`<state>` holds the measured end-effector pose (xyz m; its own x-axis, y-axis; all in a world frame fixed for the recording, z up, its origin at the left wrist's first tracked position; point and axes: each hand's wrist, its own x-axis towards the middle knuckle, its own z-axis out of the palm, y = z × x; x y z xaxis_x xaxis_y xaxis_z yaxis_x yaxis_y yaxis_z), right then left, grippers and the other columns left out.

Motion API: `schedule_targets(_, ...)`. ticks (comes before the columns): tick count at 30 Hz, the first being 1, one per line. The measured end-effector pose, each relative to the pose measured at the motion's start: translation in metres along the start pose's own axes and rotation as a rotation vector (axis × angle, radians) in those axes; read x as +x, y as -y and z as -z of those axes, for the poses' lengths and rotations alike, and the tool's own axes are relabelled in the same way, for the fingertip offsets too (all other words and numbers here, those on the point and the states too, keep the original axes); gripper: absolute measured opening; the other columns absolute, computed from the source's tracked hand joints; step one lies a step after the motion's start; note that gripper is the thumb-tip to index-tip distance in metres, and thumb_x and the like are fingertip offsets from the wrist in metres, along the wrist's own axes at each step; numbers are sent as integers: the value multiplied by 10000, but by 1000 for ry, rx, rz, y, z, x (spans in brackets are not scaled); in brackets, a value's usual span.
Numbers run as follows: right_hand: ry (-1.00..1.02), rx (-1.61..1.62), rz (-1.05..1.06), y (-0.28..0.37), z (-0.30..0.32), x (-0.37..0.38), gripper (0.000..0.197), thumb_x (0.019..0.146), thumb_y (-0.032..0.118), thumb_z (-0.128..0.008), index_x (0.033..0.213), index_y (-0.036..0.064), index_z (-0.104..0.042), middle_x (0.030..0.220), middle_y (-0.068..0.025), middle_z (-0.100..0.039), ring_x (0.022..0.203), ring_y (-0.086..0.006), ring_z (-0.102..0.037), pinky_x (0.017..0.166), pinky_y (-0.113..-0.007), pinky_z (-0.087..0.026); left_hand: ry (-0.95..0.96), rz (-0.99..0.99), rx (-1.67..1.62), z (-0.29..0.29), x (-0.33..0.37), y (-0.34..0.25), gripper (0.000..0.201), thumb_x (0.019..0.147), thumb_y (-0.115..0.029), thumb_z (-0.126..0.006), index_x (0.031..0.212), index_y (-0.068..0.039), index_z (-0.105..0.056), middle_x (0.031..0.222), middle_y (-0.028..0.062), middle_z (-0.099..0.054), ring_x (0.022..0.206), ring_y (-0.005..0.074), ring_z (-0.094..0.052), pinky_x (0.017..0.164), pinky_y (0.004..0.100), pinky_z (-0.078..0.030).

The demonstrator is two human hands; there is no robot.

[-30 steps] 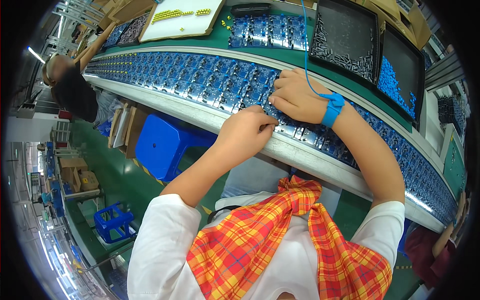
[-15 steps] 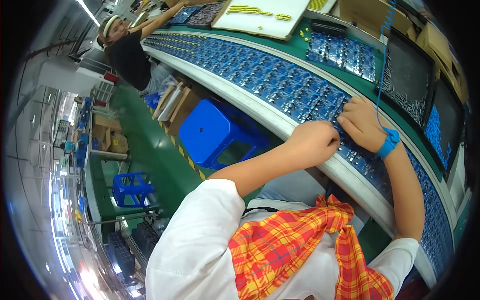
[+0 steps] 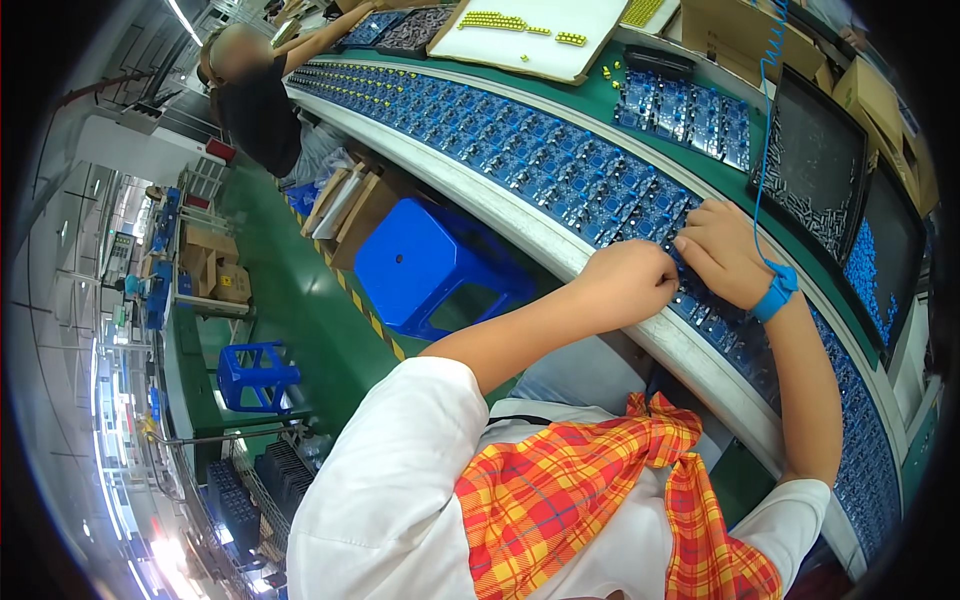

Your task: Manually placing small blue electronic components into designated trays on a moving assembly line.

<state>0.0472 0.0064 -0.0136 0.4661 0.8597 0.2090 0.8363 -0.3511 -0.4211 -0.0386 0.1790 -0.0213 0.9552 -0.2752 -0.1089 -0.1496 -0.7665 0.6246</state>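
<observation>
Blue circuit boards [image 3: 540, 160] lie in a long band of rows along the white-edged line. Over the near side of these boards, my left hand [image 3: 630, 285] is curled closed; its fingertips and anything in them are out of sight. Right beside it, my right hand [image 3: 728, 252] bends over the boards, fingers curled down and thumb pointing toward the left hand. What its fingertips grip, if anything, is hidden too. A blue wrist strap [image 3: 776, 292] with a coiled blue cord [image 3: 763, 150] rising from it circles my right wrist.
Beyond the line are a black tray of grey cylindrical parts [image 3: 825, 215], a black tray of blue parts [image 3: 868, 275], more boards [image 3: 685, 110] and a white board with yellow parts [image 3: 520, 40]. A blue stool [image 3: 430, 265] stands at left; a co-worker [image 3: 255, 110] reaches over the far end.
Both hands keep almost the same place and pose at the boards. The whole view has shifted slightly.
</observation>
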Motion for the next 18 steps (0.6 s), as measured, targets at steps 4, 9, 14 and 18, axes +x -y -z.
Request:
schedule_targets(4,-3,-2,3,1,0,0,312,916,229,-492,727,34,-644,745,-115,-564,803,-299,-516,800,-416,-400,0,4,-4,-3,1,1,203,808,-197,-572,802,-66,-727,813,164,-674,793,355,-650,713,463,-522)
schedule_targets(9,10,22,21,-2,-2,-1,285,902,213,-487,731,21,-609,763,-115,-529,812,-299,-484,771,-419,-382,-13,-3,9,-1,-1,-2,221,794,-218,-576,790,-62,-732,795,177,-677,772,356,-658,705,471,-529)
schedule_targets(14,16,29,10,-1,1,-1,289,907,210,-484,724,19,-601,762,-119,-527,809,-300,-482,772,-420,-382,82,89,29,8,-4,-12,253,781,-270,-598,792,-56,-732,793,184,-680,774,356,-663,708,459,-534)
schedule_targets(18,19,28,4,-1,2,0,293,909,208,-483,715,17,-592,759,-122,-522,803,-301,-480,773,-419,-383,97,94,42,9,-6,-12,300,760,-342,-640,777,-58,-734,771,178,-681,762,352,-669,705,443,-540)
